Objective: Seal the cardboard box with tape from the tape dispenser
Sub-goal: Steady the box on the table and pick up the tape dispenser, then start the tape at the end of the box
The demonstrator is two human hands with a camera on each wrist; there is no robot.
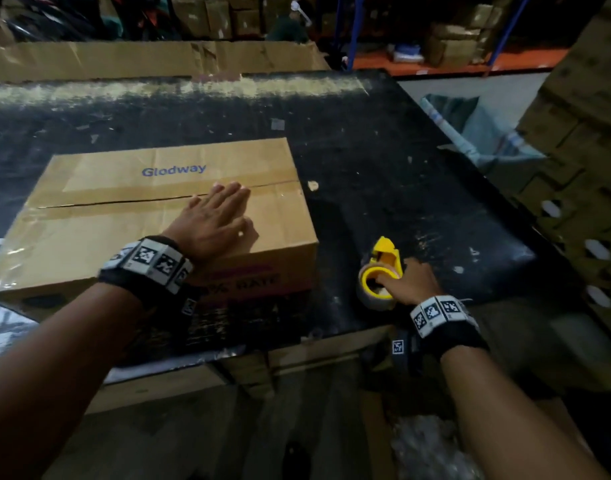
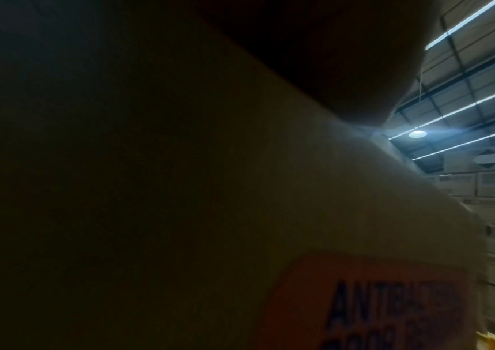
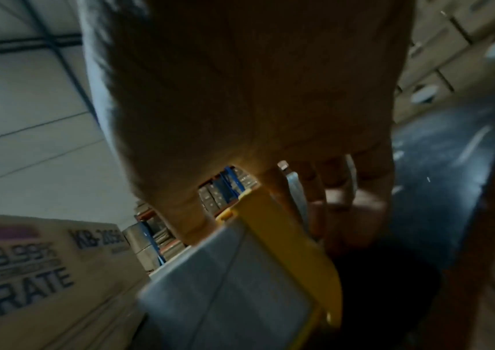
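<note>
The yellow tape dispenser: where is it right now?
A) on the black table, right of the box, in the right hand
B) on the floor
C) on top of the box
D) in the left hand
A: the tape dispenser sits on the black table beside the cardboard box, gripped by the right hand.

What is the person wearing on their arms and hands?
Both forearms are bare, with no sleeves or gloves. Each wrist has a black strap: the left wristband and the right wristband. Each carries a row of white square tiles printed with black-and-white checker-like codes, and another small code tag sits lower on each strap.
</note>
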